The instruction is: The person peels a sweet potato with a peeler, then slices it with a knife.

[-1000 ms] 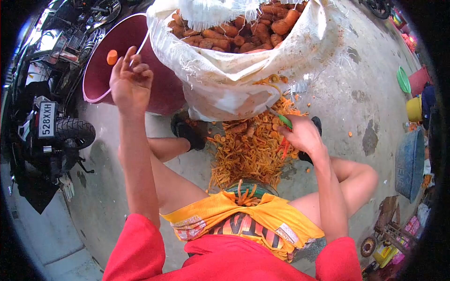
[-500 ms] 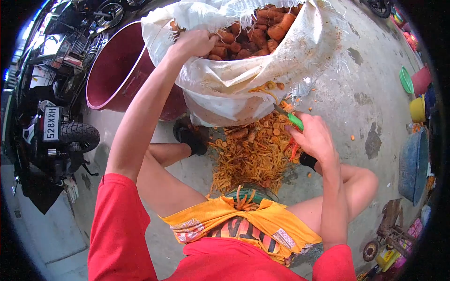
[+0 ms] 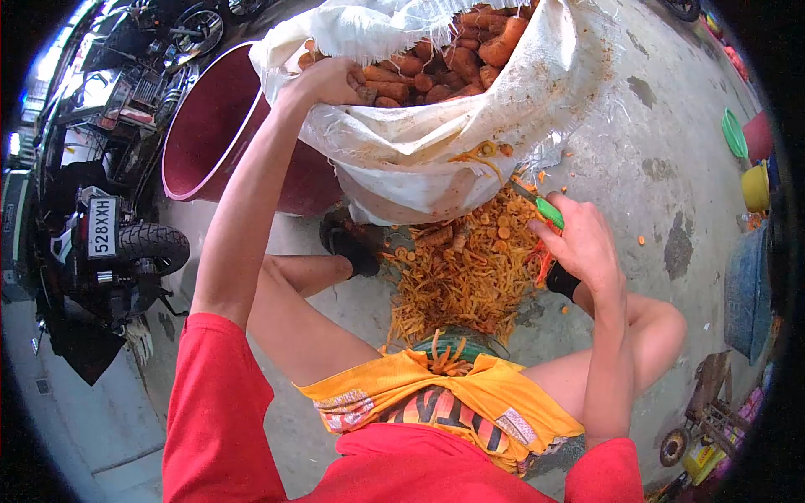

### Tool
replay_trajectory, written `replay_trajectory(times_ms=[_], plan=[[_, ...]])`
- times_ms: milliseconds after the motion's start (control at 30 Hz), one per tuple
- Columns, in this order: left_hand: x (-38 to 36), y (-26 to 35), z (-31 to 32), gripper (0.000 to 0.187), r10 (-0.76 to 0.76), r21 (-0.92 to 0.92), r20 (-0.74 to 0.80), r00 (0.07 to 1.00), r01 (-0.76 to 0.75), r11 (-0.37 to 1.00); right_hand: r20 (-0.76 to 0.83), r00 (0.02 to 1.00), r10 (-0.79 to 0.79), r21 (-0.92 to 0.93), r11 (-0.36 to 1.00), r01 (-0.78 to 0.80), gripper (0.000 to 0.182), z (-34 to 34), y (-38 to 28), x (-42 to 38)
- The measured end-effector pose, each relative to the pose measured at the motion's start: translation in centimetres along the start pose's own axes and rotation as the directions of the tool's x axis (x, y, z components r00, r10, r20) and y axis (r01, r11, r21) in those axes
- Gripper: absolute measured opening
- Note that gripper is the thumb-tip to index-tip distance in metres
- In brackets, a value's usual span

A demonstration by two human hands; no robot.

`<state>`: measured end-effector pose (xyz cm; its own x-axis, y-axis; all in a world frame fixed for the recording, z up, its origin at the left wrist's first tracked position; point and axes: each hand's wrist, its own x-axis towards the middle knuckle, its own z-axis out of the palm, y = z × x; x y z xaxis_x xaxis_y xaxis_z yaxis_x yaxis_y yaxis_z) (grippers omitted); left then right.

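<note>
A white woven sack (image 3: 419, 168) full of orange-brown carrots (image 3: 461, 63) stands in front of me. At its left inside edge, my left hand (image 3: 329, 82) reaches in with its fingers curled round a carrot (image 3: 366, 90), mostly hidden by the hand. My right hand (image 3: 583, 243) is closed on a green-handled knife (image 3: 551, 213), its blade pointing up and left beside the sack's lower right side. Below the sack, between my feet, lies a pile of carrot peelings (image 3: 461, 285) with cut round slices among them.
A large dark red tub (image 3: 210, 126) tilts behind the sack at left. Parked motorcycles (image 3: 126, 243) line the left side. At right are a blue basin (image 3: 746, 289), a yellow pail (image 3: 755, 191) and a green lid (image 3: 734, 134). More peelings hang over a green container (image 3: 457, 344) between my legs.
My left hand has shifted slightly left and down at the sack's mouth, its fingers curling in among the carrots. My right hand, still holding the knife, has moved slightly right and down.
</note>
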<state>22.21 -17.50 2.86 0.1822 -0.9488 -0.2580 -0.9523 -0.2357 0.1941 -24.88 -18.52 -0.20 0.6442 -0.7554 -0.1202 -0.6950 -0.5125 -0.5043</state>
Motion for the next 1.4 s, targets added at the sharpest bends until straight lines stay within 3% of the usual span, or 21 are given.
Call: replay_trajectory(times_ms=[67,200,267,367,400,467,500,567,633,700,733,833,900,967,1033,1167,1233,1267,1333,1400], plan=[[-0.2,0.4,0.5,0.059,0.066,0.054,-0.151,0.986,-0.059,0.997,-0.004,1.0,-0.022,0.0,1.0,0.022,0.029,-0.1,-0.1,0.0],[-0.8,0.8,-0.4,0.061,0.073,0.043,-0.043,0.996,-0.072,0.997,-0.004,0.999,-0.054,-0.006,0.999,0.054,0.03,0.1,0.3,0.1],[-1.0,0.5,-0.6,0.053,0.044,-0.126,0.037,0.998,-0.039,0.991,-0.007,0.998,-0.069,0.002,0.998,0.069,0.03,0.1,0.3,0.2],[-0.2,-1.5,0.0,0.047,0.063,-0.234,0.087,0.994,-0.041,0.971,0.002,0.997,-0.074,-0.007,0.997,0.074,0.03,0.0,0.3,0.2],[-0.4,-1.8,-0.3,0.047,0.065,-0.236,0.088,0.994,-0.043,0.971,0.011,0.998,-0.064,-0.023,0.998,0.064,0.03,-0.2,0.2,0.2],[-1.2,-1.6,-1.5,0.053,0.042,-0.452,0.123,0.992,0.018,0.892,0.014,0.998,-0.055,-0.024,0.998,0.056,0.03,-0.7,0.1,0.2],[-1.2,-1.3,-1.6,0.053,0.043,-0.45,0.128,0.991,0.019,0.893,0.017,0.999,-0.049,-0.021,0.999,0.049,0.029,-0.7,0.0,0.2],[-1.7,-1.0,-2.0,0.058,-0.115,-0.377,0.084,0.99,0.138,0.916,0.017,0.998,-0.055,-0.014,0.998,0.056,0.029,-0.5,0.5,0.1],[-2.3,-0.4,-2.4,0.06,-0.063,-0.347,0.016,0.998,0.065,0.936,0.013,0.997,-0.073,-0.014,0.997,0.073,0.029,-0.3,0.4,0.3],[-1.6,-0.5,-2.7,0.054,-0.036,-0.553,0.068,0.997,0.068,0.83,0.036,0.998,-0.042,-0.031,0.999,0.043,0.029,-0.4,0.3,0.2],[-1.2,-0.6,-2.6,0.054,-0.034,-0.555,0.067,0.997,0.066,0.829,0.035,0.999,-0.04,-0.034,0.999,0.042,0.029,-0.4,0.3,0.2],[-0.4,-0.3,-2.9,0.053,-0.083,-0.543,0.097,0.992,0.122,0.831,0.039,0.998,-0.053,-0.044,0.998,0.055,0.029,0.1,0.2,0.4],[0.4,0.6,-2.9,0.06,-0.152,-0.073,0.061,0.986,0.157,0.985,0.062,0.997,-0.05,-0.08,0.995,0.054,0.03,0.4,0.2,0.4],[1.5,1.8,-2.7,0.062,-0.165,0.025,0.029,0.986,0.164,0.986,0.076,0.996,-0.054,-0.085,0.995,0.06,0.03,0.4,-0.2,0.3],[2.0,3.6,-2.9,0.067,-0.229,0.226,0.106,0.968,0.201,0.953,0.087,0.995,-0.056,-0.092,0.994,0.064,0.03,0.3,-0.3,0.2],[1.8,5.8,-3.9,0.072,-0.323,0.273,0.15,0.935,0.274,0.922,0.068,0.997,-0.043,-0.075,0.996,0.048,0.029,-0.2,-0.1,0.1],[3.3,3.9,-3.6,0.07,-0.314,0.267,0.309,0.898,0.235,0.935,0.055,0.998,-0.043,-0.057,0.997,0.046,0.029,-0.7,-0.1,0.1],[3.2,3.4,-4.1,0.07,-0.312,0.271,0.309,0.899,0.232,0.934,0.059,0.998,-0.036,-0.062,0.997,0.04,0.03,-1.1,-0.3,0.1],[1.9,3.4,-6.6,0.067,-0.338,0.131,0.436,0.834,0.313,0.941,0.061,0.998,-0.021,-0.06,0.998,0.025,0.03,-1.7,-0.2,0.0],[-1.6,4.1,-8.9,0.059,-0.138,-0.062,0.291,0.947,0.162,0.985,0.03,0.999,-0.027,-0.012,1.0,0.028,0.03,-1.9,-0.1,-0.3]])
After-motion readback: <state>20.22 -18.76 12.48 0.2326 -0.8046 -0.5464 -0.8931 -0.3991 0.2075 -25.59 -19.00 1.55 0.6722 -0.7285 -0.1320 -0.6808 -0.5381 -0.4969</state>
